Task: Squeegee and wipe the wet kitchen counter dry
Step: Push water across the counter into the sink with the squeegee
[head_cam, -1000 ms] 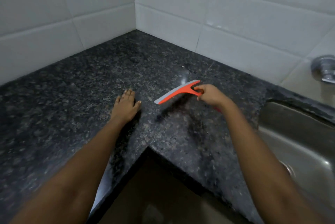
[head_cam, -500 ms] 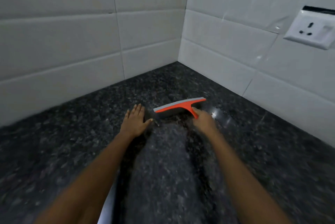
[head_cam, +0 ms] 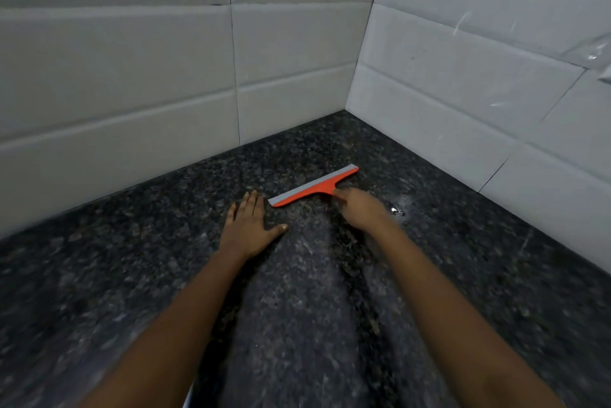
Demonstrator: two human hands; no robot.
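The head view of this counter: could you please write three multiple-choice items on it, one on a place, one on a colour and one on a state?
1. Where does the left hand lie?
A. flat on the counter, left of the squeegee
B. on the tiled wall
C. on the squeegee blade

2. What colour is the squeegee's body?
A. blue
B. orange-red
C. green

3. What is the right hand doing?
A. resting open
B. gripping the squeegee's handle
C. pressing the wall

Answers: 1 A, palm down with fingers spread on the stone; 2 B, orange-red with a grey blade strip; 3 B, its fingers close at the handle.
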